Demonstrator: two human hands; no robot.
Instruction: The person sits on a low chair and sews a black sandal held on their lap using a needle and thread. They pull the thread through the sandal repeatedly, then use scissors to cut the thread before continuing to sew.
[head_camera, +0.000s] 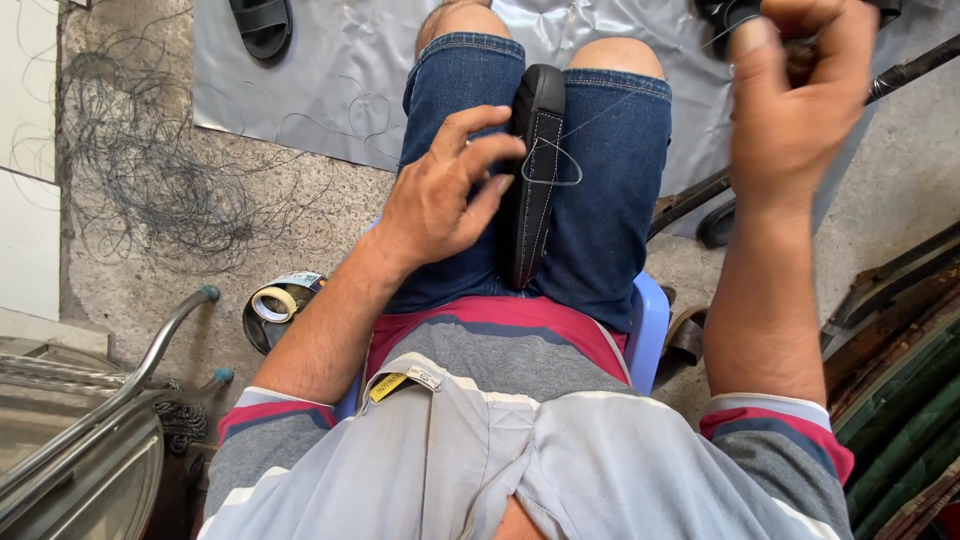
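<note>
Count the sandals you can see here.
3. One sandal stands on edge between the knees, steadied by the left hand. A second lies on the grey sheet at top left. A third peeks behind the raised right hand; more may be hidden.

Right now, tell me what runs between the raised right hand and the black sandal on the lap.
Head view: a thin thread stretches from the right hand to the sandal.

Both arms reach forward from a seated body, hands apart.

The left hand (450, 195) lies near centre, its grip loose, fingers half curled, forearm running back toward 7 o'clock. The right hand (795, 95) is raised at 1 o'clock, fist clenched, forearm dropping toward 5 o'clock.
</note>
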